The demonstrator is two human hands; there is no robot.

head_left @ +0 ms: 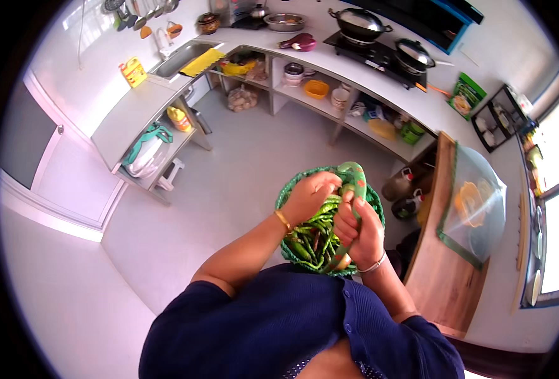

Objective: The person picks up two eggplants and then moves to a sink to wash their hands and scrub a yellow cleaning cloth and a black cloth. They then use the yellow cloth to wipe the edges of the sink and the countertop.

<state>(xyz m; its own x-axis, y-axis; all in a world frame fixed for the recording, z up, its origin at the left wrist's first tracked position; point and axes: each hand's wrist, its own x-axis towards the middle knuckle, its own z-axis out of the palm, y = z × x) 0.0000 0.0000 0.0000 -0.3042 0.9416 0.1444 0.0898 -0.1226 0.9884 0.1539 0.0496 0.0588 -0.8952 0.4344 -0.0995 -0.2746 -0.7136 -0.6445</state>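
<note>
A green woven basket [282, 197] hangs in front of my chest, filled with long green beans [322, 228] and what look like green peppers [300, 247]. Its arched green handle [359, 179] has red marks on it. My right hand [363, 232] is closed round the handle on its near right side. Over the far left part of the basket, my left hand [311, 197] has its fingers curled in beside the handle. A small round green thing [348, 189] shows between the two hands. What my left fingers hold, if anything, is hidden.
Ahead runs a counter with purple eggplants [298, 42], a wok [359, 25] and a pot [413, 55] on a stove. A sink [181, 60] is at the far left. On the right, a wooden table [440, 278] bears a mesh food cover [475, 202].
</note>
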